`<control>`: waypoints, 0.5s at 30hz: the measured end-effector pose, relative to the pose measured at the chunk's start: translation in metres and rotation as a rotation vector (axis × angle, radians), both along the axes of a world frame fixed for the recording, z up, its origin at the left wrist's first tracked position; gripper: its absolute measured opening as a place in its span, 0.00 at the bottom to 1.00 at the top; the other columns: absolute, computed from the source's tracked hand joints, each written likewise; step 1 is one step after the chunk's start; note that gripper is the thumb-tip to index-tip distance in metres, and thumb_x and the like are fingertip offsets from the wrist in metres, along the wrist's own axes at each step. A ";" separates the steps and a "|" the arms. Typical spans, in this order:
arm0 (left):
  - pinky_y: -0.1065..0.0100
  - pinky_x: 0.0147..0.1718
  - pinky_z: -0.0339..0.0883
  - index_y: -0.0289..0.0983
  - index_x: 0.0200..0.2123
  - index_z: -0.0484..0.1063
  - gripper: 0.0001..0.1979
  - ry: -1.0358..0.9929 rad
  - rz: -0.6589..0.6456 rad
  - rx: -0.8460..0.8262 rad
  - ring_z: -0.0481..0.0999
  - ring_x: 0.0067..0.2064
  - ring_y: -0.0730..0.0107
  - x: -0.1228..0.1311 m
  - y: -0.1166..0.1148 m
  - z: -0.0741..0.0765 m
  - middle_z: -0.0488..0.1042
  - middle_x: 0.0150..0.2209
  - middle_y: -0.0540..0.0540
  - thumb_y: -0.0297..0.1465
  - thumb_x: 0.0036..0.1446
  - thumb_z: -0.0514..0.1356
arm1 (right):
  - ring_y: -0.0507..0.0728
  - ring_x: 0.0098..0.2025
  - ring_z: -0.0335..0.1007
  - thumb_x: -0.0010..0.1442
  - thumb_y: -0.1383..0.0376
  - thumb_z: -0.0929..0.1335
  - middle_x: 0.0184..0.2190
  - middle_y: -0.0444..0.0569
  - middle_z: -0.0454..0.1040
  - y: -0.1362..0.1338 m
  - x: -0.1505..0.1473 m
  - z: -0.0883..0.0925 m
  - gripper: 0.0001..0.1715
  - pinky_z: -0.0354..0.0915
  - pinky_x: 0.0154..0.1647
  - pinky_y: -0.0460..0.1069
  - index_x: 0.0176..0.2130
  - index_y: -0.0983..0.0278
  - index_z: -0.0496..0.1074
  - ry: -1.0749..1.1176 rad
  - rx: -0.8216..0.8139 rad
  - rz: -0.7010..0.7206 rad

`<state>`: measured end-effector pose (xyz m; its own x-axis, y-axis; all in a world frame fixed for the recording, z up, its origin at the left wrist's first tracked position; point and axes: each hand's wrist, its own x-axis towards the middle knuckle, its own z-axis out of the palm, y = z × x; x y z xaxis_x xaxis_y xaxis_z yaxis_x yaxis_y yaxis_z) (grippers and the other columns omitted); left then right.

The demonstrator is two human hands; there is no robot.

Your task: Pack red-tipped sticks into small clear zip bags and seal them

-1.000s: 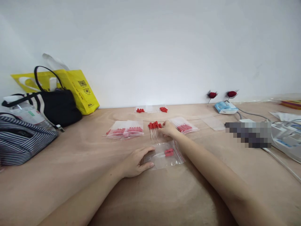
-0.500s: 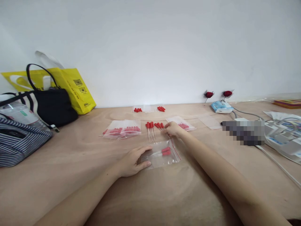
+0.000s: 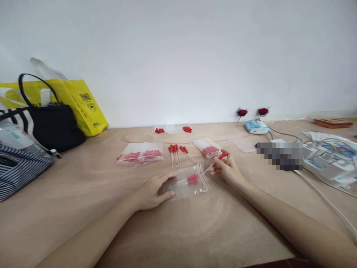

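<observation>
My left hand [image 3: 152, 191] lies on the left end of a clear zip bag [image 3: 186, 182], fingers curled over its edge, pinning it to the table. Inside the bag are red-capped glass droppers. My right hand [image 3: 227, 169] pinches one red-capped dropper [image 3: 216, 161] just right of the bag's open end, its glass tip pointing toward the opening. Several loose droppers [image 3: 178, 153] lie on the table beyond the bag.
Filled zip bags lie at centre left [image 3: 141, 153] and near my right hand [image 3: 208, 147]; two more sit by the wall [image 3: 173, 129]. A yellow bag [image 3: 80, 106], black handbag [image 3: 52, 126] and striped bag [image 3: 19, 167] stand left. Cables and devices [image 3: 326, 160] lie right.
My right hand left the pile of loose droppers with one pinched in its fingers and moved back toward me, to the bag's right side. My left hand stayed on the bag.
</observation>
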<state>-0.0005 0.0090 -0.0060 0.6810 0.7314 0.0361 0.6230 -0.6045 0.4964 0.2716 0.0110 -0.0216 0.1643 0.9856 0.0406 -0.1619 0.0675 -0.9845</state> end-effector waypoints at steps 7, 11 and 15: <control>0.58 0.53 0.57 0.42 0.55 0.55 0.23 -0.012 -0.058 -0.016 0.61 0.55 0.60 0.005 -0.001 0.001 0.61 0.56 0.45 0.37 0.56 0.54 | 0.51 0.25 0.71 0.47 0.60 0.68 0.24 0.40 0.68 0.000 0.000 -0.015 0.17 0.69 0.30 0.49 0.36 0.61 0.59 0.237 -0.068 0.039; 0.59 0.52 0.57 0.42 0.55 0.55 0.23 -0.028 -0.058 -0.011 0.62 0.55 0.60 0.005 0.000 -0.001 0.61 0.56 0.45 0.36 0.56 0.54 | 0.48 0.21 0.66 0.45 0.60 0.70 0.23 0.40 0.68 -0.006 0.003 -0.013 0.18 0.65 0.22 0.45 0.35 0.64 0.64 0.114 -0.116 0.150; 0.59 0.52 0.57 0.41 0.55 0.55 0.23 -0.041 -0.061 -0.009 0.62 0.55 0.60 0.006 0.000 -0.001 0.61 0.55 0.45 0.36 0.56 0.55 | 0.43 0.14 0.58 0.44 0.57 0.71 0.25 0.38 0.68 -0.010 0.002 -0.011 0.21 0.55 0.12 0.41 0.36 0.62 0.62 -0.093 -0.053 0.251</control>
<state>0.0057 0.0092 -0.0066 0.7225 0.6889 0.0583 0.5641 -0.6361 0.5264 0.2741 0.0009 -0.0330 -0.0870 0.9962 -0.0087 -0.0755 -0.0153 -0.9970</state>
